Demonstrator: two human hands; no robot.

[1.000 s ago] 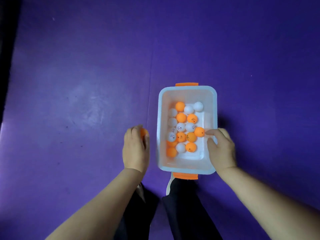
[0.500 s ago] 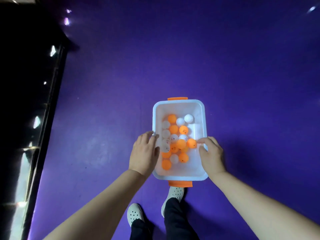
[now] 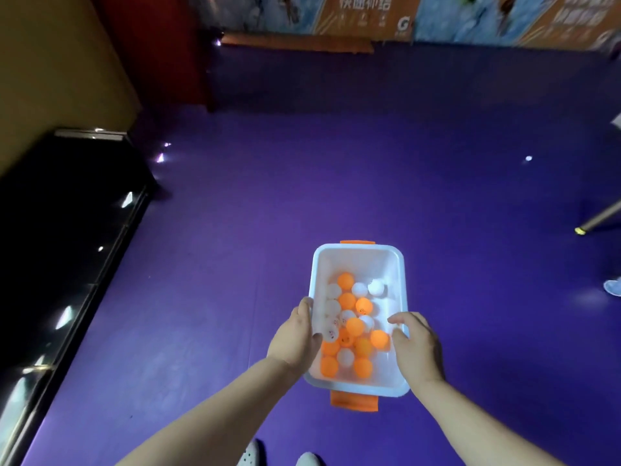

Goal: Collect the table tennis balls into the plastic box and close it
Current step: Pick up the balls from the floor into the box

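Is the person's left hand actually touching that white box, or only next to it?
Touching. The head view shows the left hand gripping the left rim of the plastic box, with the thumb hooked inside the wall and the fingers against the rim.

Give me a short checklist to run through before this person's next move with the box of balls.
1. Left hand grips the plastic box at its left rim: ok.
2. Right hand grips the right rim: ok.
3. Table tennis balls lie inside the box: ok.
4. Every ball collected: not ok; what looks like a white ball lies on the purple floor, far right.
5. Lid within reach: cannot tell; none in view.
6. Orange latch at the near end free: ok.
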